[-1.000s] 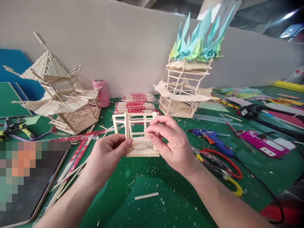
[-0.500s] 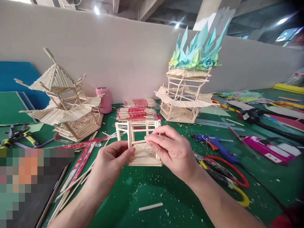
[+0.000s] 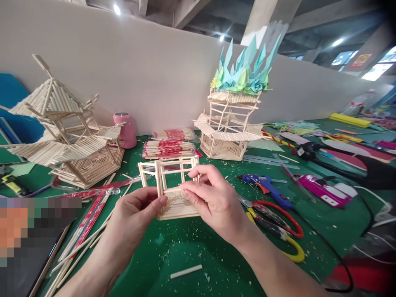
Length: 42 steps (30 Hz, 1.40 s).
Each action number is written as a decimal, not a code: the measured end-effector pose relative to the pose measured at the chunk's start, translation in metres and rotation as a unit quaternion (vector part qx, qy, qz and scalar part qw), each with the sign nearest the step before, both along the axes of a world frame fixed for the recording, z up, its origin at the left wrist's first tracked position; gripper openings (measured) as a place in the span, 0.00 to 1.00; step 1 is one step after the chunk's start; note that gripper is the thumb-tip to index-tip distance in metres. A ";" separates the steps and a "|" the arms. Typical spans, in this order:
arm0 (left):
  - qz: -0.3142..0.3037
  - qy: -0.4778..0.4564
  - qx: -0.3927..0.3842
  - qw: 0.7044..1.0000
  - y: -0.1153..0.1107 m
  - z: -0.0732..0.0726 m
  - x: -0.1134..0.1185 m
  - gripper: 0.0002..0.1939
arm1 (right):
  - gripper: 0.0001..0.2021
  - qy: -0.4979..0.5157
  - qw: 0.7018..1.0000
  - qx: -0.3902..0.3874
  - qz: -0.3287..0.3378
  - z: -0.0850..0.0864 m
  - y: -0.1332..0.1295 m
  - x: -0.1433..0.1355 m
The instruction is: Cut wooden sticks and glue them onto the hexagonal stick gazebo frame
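A small open frame of pale wooden sticks (image 3: 177,213), with upright posts and a slatted floor, is held just over the green table. My left hand (image 3: 131,216) grips its near left post between thumb and fingers. Fingertips of my right hand (image 3: 216,202) pinch a short wooden stick (image 3: 172,190), which lies across the front of the frame above the floor. The stick's left end is near the post by my left thumb; its right end is hidden behind my fingers. A loose cut stick (image 3: 186,271) lies on the table in front.
Stick pagoda models stand behind, one at left (image 3: 80,156) and one with blue paper leaves (image 3: 229,136). Bundled sticks (image 3: 168,148) and a pink canister (image 3: 125,131) sit between. Right are a blue glue gun (image 3: 267,187), red-handled pliers (image 3: 291,218) and a magenta power strip (image 3: 326,190).
The view has swung right, so everything appears farther left. My right hand has lowered the short stick slightly within the frame, and it looks more level. My left hand keeps its grip.
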<state>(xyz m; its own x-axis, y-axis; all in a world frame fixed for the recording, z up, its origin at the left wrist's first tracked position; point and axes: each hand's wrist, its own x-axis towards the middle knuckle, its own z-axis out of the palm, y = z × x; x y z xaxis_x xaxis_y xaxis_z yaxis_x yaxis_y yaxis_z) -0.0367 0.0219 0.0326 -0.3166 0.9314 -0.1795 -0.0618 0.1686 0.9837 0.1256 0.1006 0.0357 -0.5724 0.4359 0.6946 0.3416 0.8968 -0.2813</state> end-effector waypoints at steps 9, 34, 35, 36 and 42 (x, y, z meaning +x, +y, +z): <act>-0.009 -0.011 -0.010 1.000 0.001 0.003 0.002 0.11 | 0.10 -0.012 1.000 -0.017 0.001 0.001 0.000 0.002; -0.023 0.006 -0.033 0.999 0.000 0.005 0.002 0.14 | 0.09 -0.027 0.999 -0.026 -0.003 0.002 -0.004 0.004; -0.022 0.010 -0.028 0.999 0.000 0.005 0.003 0.13 | 0.09 -0.027 0.999 -0.026 -0.004 0.002 -0.004 0.004; -0.021 0.012 -0.022 0.999 0.000 0.004 0.003 0.13 | 0.09 -0.026 0.999 -0.026 -0.003 0.002 -0.004 0.004; -0.018 0.001 -0.021 1.000 0.001 0.006 0.006 0.15 | 0.08 -0.003 0.996 -0.077 0.035 0.002 -0.005 0.006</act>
<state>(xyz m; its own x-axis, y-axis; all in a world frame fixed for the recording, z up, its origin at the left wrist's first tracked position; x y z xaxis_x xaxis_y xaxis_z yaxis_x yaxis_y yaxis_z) -0.0307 0.0224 0.0383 -0.2841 0.9336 -0.2182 -0.0524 0.2122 0.9758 0.1319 0.0961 0.0373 -0.6092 0.4953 0.6193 0.2819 0.8652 -0.4146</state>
